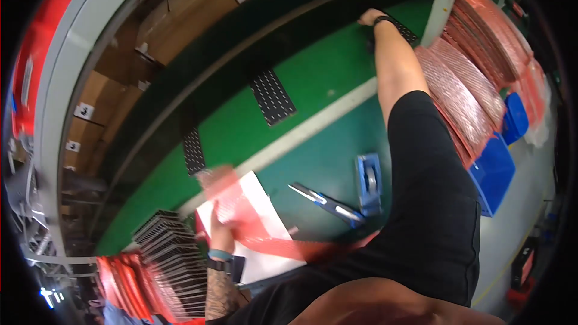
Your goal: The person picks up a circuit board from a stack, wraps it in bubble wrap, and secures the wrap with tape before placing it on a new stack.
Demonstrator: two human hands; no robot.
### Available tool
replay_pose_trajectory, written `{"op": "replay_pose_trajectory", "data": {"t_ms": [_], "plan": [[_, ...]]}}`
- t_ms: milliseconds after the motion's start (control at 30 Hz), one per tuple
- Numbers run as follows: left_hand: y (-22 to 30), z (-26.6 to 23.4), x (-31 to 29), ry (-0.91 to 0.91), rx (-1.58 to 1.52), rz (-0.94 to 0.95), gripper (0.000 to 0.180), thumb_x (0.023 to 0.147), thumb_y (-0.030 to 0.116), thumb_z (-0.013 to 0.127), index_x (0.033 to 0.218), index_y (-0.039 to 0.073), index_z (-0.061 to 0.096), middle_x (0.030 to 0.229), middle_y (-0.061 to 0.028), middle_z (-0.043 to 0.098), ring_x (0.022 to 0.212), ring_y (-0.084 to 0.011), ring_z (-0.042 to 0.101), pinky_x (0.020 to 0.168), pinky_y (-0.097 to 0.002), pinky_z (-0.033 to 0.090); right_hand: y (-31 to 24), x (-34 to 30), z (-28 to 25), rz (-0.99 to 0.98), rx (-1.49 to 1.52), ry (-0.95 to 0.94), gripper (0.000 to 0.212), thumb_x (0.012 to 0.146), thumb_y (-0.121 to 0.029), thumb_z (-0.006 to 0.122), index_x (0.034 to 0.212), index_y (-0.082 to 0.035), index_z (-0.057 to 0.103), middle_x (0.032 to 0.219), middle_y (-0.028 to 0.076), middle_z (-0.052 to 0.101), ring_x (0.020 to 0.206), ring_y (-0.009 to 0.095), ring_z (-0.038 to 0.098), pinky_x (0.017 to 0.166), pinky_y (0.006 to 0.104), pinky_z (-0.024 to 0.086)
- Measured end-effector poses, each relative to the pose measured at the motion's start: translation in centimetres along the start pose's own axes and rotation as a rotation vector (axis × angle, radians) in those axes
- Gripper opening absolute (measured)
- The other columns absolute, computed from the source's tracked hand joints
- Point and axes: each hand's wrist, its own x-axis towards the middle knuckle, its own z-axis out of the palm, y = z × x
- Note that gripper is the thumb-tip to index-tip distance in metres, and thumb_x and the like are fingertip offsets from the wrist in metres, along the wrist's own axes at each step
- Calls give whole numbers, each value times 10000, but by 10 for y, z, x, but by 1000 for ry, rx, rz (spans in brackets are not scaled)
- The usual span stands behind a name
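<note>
My left hand (223,232), blurred, is closed on a pink bubble-wrap bag (232,198) above a white sheet (267,204). The bag trails to the right across that sheet. My right arm stretches to the far side of the green belt (328,78). There my right hand (369,17) is bent at the wrist beside a black slotted panel (400,27); its fingers are mostly hidden. Two more black slotted panels, one mid-belt (273,96) and one farther left (193,151), lie on the belt.
A utility knife (328,203) and a blue tape dispenser (369,183) lie on the green table. Black panels are stacked (171,253) at lower left, beside pink bags (129,283). More pink bags (463,84) and a blue bin (495,171) stand right, by a pale post (442,6).
</note>
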Motion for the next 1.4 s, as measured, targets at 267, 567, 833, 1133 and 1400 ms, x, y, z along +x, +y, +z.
{"op": "replay_pose_trajectory", "data": {"t_ms": [267, 567, 833, 1133, 1400], "plan": [[4, -26, -9, 219, -76, -171, 773, 819, -147, 521, 1526, 93, 325, 1365, -132, 562, 1159, -279, 617, 921, -392, 558, -25, -12, -13, 629, 428, -53, 826, 790, -520, 810, 1460, -146, 506, 1574, 117, 397, 1436, 344, 399, 1124, 593, 394], [-28, -41, -15, 308, -121, -209, 731, 829, -97, 600, 1502, 52, 356, 1146, -139, 662, 956, -241, 674, 802, -344, 572, 1, -52, -23, 711, 360, 0, 917, 618, -504, 933, 1403, -199, 571, 1437, 100, 567, 1376, 302, 492, 1076, 575, 448], [-12, -47, -27, 234, -71, -273, 417, 835, -74, 590, 1237, 36, 583, 1054, -102, 681, 938, -221, 669, 773, -322, 556, -8, 20, 20, 389, 527, 351, 492, 702, -246, 880, 1072, -6, 662, 1183, 224, 680, 1139, 397, 641, 961, 444, 534], [-33, -59, -21, 212, -85, -290, 408, 794, -96, 575, 1182, 30, 586, 1022, -75, 666, 907, -214, 643, 769, -317, 530, -161, -202, -95, 148, 1619, 29, 258, 857, 25, 700, 1103, 66, 637, 928, 145, 700, 792, 229, 683, 718, 355, 565], [-49, -72, -15, 106, -118, -188, 392, 761, -98, 581, 1128, 38, 567, 1015, -54, 632, 912, -202, 605, 779, -310, 503, -75, -600, -236, -34, 1414, 52, 669, 761, 54, 722, 1401, 9, 530, 1095, 55, 690, 944, 141, 667, 788, 263, 540]]}}
